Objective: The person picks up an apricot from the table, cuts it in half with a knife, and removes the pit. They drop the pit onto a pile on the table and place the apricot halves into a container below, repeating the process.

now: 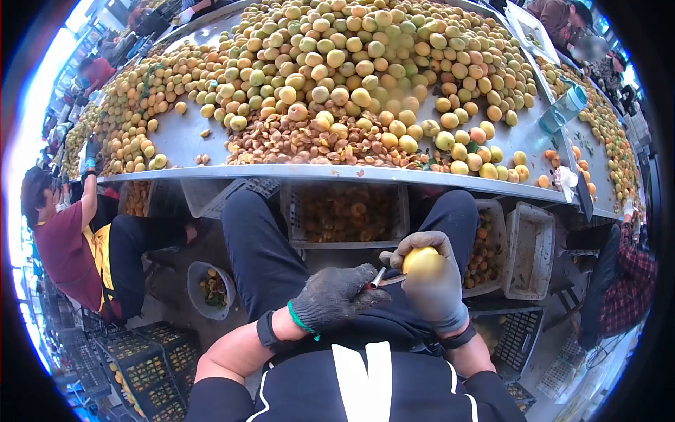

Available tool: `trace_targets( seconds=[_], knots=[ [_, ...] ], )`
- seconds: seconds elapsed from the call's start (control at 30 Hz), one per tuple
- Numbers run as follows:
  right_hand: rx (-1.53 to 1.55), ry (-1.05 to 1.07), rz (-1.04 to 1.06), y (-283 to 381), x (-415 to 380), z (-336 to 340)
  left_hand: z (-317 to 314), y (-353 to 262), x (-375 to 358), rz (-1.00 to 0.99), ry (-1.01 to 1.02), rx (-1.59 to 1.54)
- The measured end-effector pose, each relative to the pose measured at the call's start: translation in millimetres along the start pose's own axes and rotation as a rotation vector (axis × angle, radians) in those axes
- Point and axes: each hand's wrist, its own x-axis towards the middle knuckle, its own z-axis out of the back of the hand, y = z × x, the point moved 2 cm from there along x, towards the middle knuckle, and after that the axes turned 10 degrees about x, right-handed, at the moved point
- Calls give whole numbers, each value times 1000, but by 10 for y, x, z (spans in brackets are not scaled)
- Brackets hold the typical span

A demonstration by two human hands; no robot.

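My left hand [336, 295], in a dark grey knit glove with a green cuff, is closed around a small metal tool [378, 278] with a bit of red at its grip. The tool's shiny end points right, toward the fruit. A yellow apricot [419, 258] sits in my right hand [437, 292], which wears a lighter grey glove. Fingers curl over the fruit's top, and a smeared patch covers part of this hand. Both hands are close together above my lap, below the table's front edge.
Apricots [330, 53] heap on the metal table [184, 137], with brown pits [295, 141] at its front edge. Below stand a crate of halved fruit [344, 214], an upright white crate [529, 250] and a bucket [211, 290]. A clear bottle [562, 109] stands right; a person [74, 239] sits left.
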Motion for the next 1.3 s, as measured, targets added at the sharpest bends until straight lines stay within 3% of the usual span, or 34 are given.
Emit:
trace_targets(
  seconds=[0.1, 0.17, 0.3, 0.4, 0.47, 0.5, 0.57, 0.63, 0.7, 0.77, 0.87, 1.0, 1.03, 1.1, 1.17, 1.3],
  knots=[
    [-26, -6, 9, -32, 4, -27, -26, 54, -14, -45, -76, 40],
    [-298, 87, 42, -1, 4, -33, -78, 107, 21, -92, -84, 24],
    [-337, 188, 44, 76, 14, -68, -182, 160, 79, -182, -162, -94],
    [-214, 128, -32, 64, 48, -124, -127, 127, 163, -110, -12, -16],
    [25, -98, -61, -10, 93, -97, -65, 109, 226, 49, 144, -145],
    [21, -89, -58, -21, 114, -67, -53, 128, 236, 46, 135, -142],
    [-312, -123, 0, -53, 98, 59, -62, 193, 232, 50, 90, -225],
    [-392, -79, 35, -71, 85, 85, -120, 161, 231, 113, 130, -316],
    [225, -158, -70, -174, 89, 0, -198, 150, 218, 177, 163, -409],
    [234, -159, -65, -188, 103, -93, -206, 155, 211, 43, 5, -332],
    [119, -126, -46, -155, 136, -30, -59, 170, 225, 60, -19, -196],
    [-348, -133, 10, -31, 103, 51, -126, 169, 231, 56, -23, -190],
    [-352, -133, 15, -20, 95, 55, -170, 142, 212, 49, -30, -217],
    [199, -129, -197, -73, 49, 46, -198, 123, 187, 45, -32, -248],
    [227, -134, -206, -81, 52, -8, -148, 137, 159, 2, -61, -166],
    [-12, -210, -145, -59, 79, -56, -150, 233, 218, 28, -39, -82]
  ],
)
